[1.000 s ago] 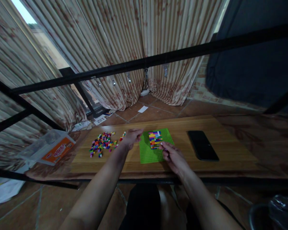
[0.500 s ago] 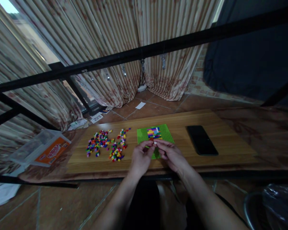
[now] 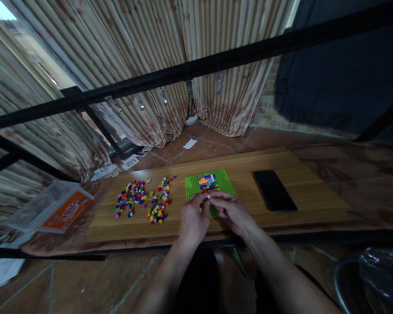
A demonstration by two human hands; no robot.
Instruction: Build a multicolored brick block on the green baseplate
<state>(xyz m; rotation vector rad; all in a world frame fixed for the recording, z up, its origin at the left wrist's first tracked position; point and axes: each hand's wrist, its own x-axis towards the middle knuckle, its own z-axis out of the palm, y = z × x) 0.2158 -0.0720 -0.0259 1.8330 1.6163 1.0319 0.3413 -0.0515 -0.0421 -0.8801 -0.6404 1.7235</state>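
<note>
My left hand (image 3: 194,218) and my right hand (image 3: 232,211) meet over the near part of a green studded baseplate (image 3: 228,179). Between their fingertips is a small white toy brick (image 3: 208,196), pinched from both sides. Just beyond the fingers, a block of multicoloured toy bricks (image 3: 208,182) is fixed on the plate, in yellow, blue, pink, white and red. The hands cover much of the plate's near half. How the brick sits in the fingers is too small to make out.
Loose coloured bricks lie in a large pile (image 3: 132,195) and a smaller pile (image 3: 157,210) left of the plate. A dark tablet or phone (image 3: 274,190) lies to the right on the wooden board (image 3: 249,222). A clear plastic box (image 3: 57,205) with an orange label stands far left.
The view has shifted slightly. Both hands stay together at the plate, and the white brick between the fingertips seems turned a little, with less of it showing.
</note>
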